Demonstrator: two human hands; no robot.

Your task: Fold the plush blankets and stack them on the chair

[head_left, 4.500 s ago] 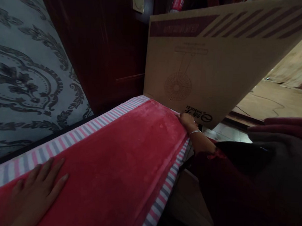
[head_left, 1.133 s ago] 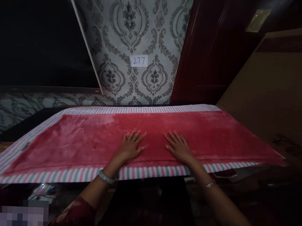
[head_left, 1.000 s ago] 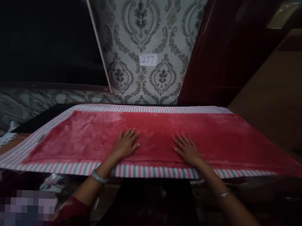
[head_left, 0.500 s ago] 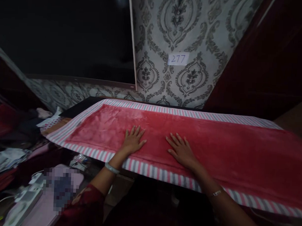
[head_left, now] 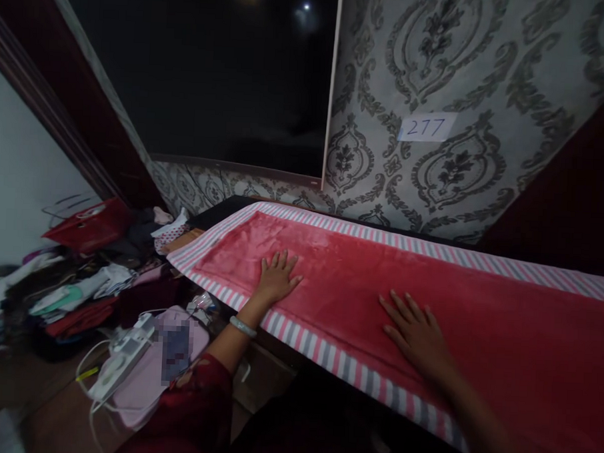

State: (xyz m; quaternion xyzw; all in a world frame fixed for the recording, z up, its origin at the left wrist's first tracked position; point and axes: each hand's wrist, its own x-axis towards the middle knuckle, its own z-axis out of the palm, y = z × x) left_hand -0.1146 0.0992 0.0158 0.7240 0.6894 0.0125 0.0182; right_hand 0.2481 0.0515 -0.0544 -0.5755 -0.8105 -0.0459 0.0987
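Note:
A long red plush cloth [head_left: 349, 282] lies spread out, framed by a border striped in pink, grey and white [head_left: 321, 351]. On its left part rests my left hand [head_left: 277, 279], palm down with the fingers spread. Farther right, my right hand [head_left: 417, 328] also lies flat on the red plush, fingers apart. Neither hand grips anything. The cloth covers most of the dark surface beneath it, and its right end runs out of view.
A large black screen [head_left: 213, 82] hangs on the patterned wall, beside a paper [head_left: 426, 127] marked 277. At the lower left are a white power strip [head_left: 129, 352] with cables, a pink padded item [head_left: 145, 386], heaped clothes [head_left: 86, 304] and a red bag [head_left: 89, 224].
The view has swung left, so more of the clothes pile shows. My hands are farther apart on the cloth, the left nearer its left end; both stay flat.

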